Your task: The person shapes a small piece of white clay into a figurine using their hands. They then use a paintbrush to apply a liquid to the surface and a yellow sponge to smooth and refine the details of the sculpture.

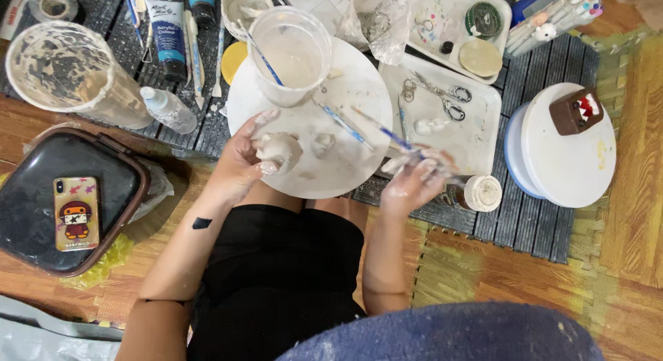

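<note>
Left hand gripping a white clay figure, right hand pinching a blue paintbrush, plastic cup just above them.

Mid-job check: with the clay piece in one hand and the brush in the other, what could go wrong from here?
1. The left hand pinches the small clay figure with slip-coated fingers over the turntable; it might slip or deform.
2. The clear cup stands just beyond the figure with a brush leaning in it; a forward reach may tip it.
3. The right hand holds a blue-handled brush close to a small open jar, which a sweep may knock.
</note>
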